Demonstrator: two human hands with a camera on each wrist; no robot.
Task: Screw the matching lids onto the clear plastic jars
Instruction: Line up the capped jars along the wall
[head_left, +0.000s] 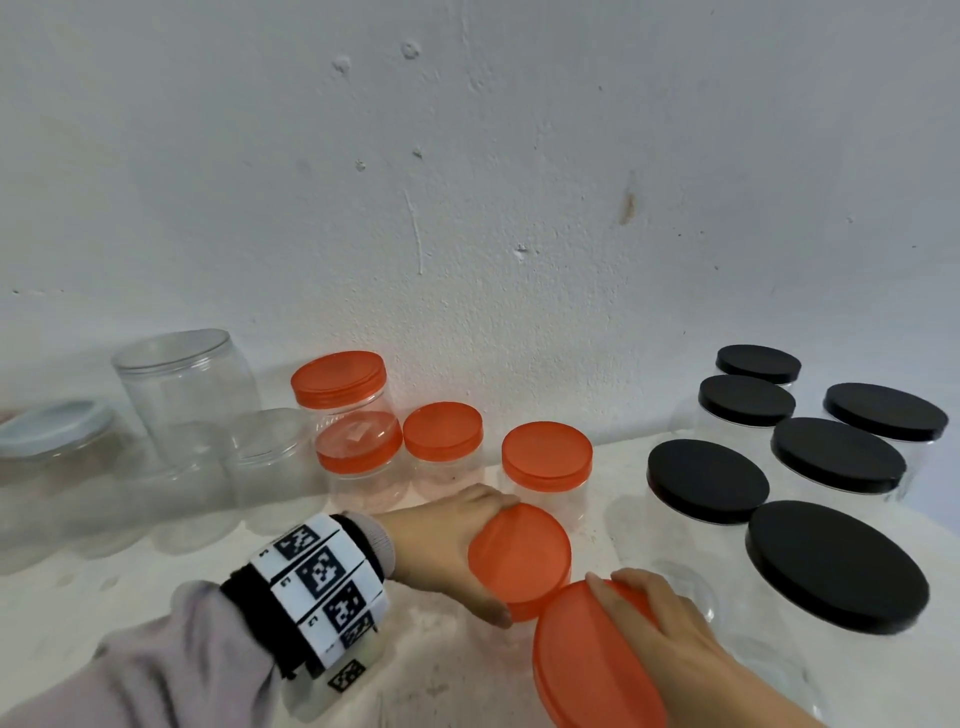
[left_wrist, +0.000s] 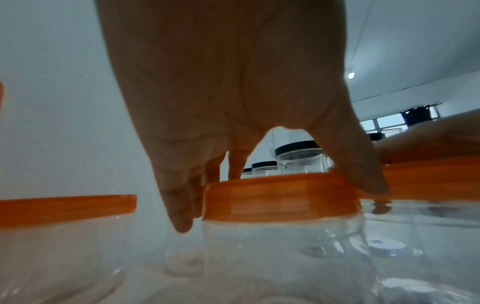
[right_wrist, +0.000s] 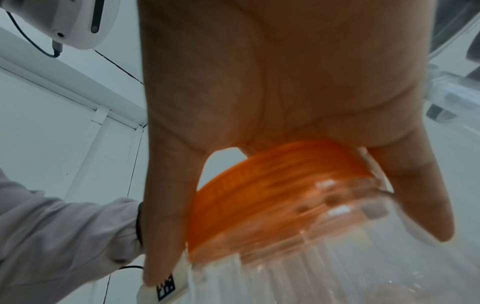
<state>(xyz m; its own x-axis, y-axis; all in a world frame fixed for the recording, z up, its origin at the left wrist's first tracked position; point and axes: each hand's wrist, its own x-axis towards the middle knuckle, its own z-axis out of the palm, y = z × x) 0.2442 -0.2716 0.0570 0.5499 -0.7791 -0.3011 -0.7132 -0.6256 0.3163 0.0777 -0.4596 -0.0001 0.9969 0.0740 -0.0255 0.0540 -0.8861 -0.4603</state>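
Two clear jars with orange lids stand close together near the table's front. My left hand (head_left: 506, 561) grips the smaller orange lid (head_left: 522, 558) from the left. In the left wrist view its fingers (left_wrist: 179, 205) curl down one side of this lid (left_wrist: 280, 197) and the thumb (left_wrist: 363, 174) presses the other, above the clear jar (left_wrist: 285, 257). My right hand (head_left: 649, 618) lies over the larger orange lid (head_left: 587, 670). In the right wrist view its thumb (right_wrist: 166, 205) and a finger (right_wrist: 420, 195) clamp that lid (right_wrist: 272, 195) on its jar (right_wrist: 337, 271), which looks tilted and blurred.
Several orange-lidded jars (head_left: 546, 457) stand behind by the wall, one (head_left: 338, 379) stacked on another. Several black-lidded jars (head_left: 836, 564) crowd the right side. Uncapped clear jars (head_left: 182, 384) and a pale-lidded jar (head_left: 52, 426) stand at the left.
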